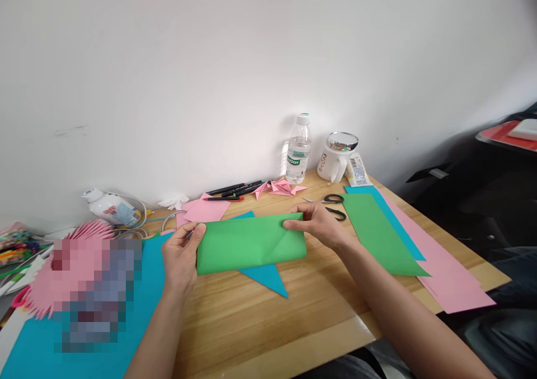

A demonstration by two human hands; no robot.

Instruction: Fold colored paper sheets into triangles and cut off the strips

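A folded green paper is held up over the wooden table, its long side running left to right. My left hand pinches its upper left corner between thumb and fingers. At the upper right corner, my right hand grips the same paper the same way. A diagonal crease shows on the paper's right part. Beneath and behind it lies a blue paper piece, partly hidden, with pointed ends sticking out above and below.
Scissors, a water bottle and a white mug stand or lie behind my right hand. Green sheets and pink sheets lie right. Pens and folded pink paper are near the wall; blue paper is left.
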